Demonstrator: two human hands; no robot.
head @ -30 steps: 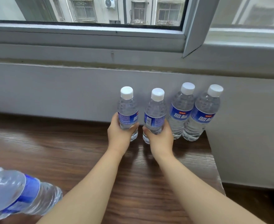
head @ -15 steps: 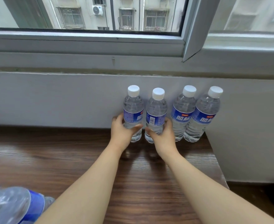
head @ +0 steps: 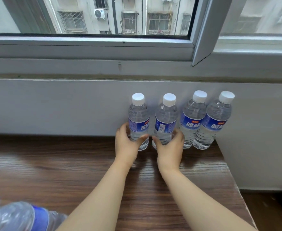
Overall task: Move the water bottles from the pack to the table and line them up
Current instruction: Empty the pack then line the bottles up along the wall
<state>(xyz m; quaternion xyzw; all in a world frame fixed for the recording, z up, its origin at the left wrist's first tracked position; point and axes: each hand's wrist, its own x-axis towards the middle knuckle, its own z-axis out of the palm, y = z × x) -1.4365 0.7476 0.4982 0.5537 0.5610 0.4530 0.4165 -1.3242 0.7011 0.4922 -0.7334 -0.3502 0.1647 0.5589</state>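
Note:
Several clear water bottles with white caps and blue labels stand in a row against the wall on the dark wooden table. My left hand wraps the lower body of the leftmost bottle. My right hand holds the base of the second bottle. Both of these stand upright on the table. Two more bottles stand free to the right, touching each other. The plastic-wrapped pack lies at the bottom left corner, partly cut off.
A grey wall and a window sill run behind the bottles. The table's right edge ends just past the last bottle, beside a side wall. Bare wood stretches left of the row.
Both hands have pushed their two bottles back toward the wall and closer to the right pair. The view has tilted up a little.

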